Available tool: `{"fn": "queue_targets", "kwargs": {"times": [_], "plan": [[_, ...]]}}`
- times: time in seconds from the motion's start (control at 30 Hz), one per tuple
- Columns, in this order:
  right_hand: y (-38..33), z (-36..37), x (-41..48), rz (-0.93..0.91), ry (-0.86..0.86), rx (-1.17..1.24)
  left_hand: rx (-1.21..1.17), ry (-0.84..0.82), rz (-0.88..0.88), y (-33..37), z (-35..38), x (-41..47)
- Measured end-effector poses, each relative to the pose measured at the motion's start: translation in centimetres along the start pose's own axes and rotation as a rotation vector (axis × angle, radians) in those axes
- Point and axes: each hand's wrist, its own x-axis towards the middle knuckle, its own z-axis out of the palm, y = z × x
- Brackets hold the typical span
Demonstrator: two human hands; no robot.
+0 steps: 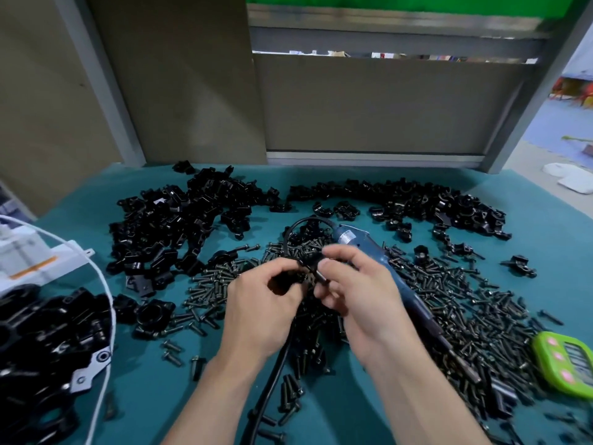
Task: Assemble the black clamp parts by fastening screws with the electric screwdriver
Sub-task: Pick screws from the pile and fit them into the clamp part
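Hands meet over the middle of the teal tabletop, nearer its front edge. Your left hand curls its fingers round a small black plastic clamp part. Your right hand pinches the same part from the other side with thumb and forefinger. The blue electric screwdriver lies unheld on the spread of dark metal screws, just behind your right hand, slanting toward the right front corner. Loose black clamp pieces pile along the far edge.

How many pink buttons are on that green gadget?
3, in a row down the left side of the green gadget at far right: top button, middle button, bottom button. The frame cuts the gadget off, so more may be hidden.
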Motion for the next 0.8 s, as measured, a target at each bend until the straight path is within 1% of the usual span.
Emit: {"fn": "queue_targets", "kwargs": {"times": [0.1, 0.2, 0.23, 0.3, 0.33, 0.37, 0.4, 0.5, 0.6, 0.7, 0.8], "plan": [[0.8, -0.2, 0.2, 0.079, 0.096, 0.057, 0.042, -0.016, 0.046, 0.4, -0.2, -0.6], [0.9, -0.6, 0.2, 0.056, 0.09, 0.07, 0.04, -0.04, 0.065, 0.5, 0.1, -0.6], [1.0, -0.8, 0.3, 0.035, 0.08, 0.005, 0.049, -0.042, 0.076, 0.5, 0.2, -0.5], [1.3, -1.3, 0.4, -0.012, 0.062, -0.207, 0.054, -0.057, 0.112, 0.6, 0.3, -0.6], [1.3, -1.5, 0.5, -0.021, 0.055, -0.279, 0.058, -0.067, 0.132, 0.6, 0.2, -0.7], [1.3, -1.7, 0.5, -0.017, 0.055, -0.292, 0.065, -0.075, 0.149, 0.7, 0.2, -0.8], [1.3, -1.9, 0.5, -0.002, 0.054, -0.252, 0.071, -0.078, 0.16, 0.7, 0.3, -0.9], [1.4, -2.2, 0.6, 0.082, 0.075, -0.028, 0.061, -0.066, 0.166, 0.7, 0.4, -1.0], [1.7, -2.3, 0.7, 0.151, 0.082, 0.082, 0.02, -0.047, 0.144, 0.8, 0.5, -1.3], [2.0, -2.3, 0.8, 0.188, 0.069, 0.098, -0.02, -0.08, 0.082, 1.0, 0.7, -1.4], [1.9, -2.5, 0.8, 0.163, 0.069, 0.004, -0.05, -0.167, 0.055, 1.0, 0.8, -1.4]]}}
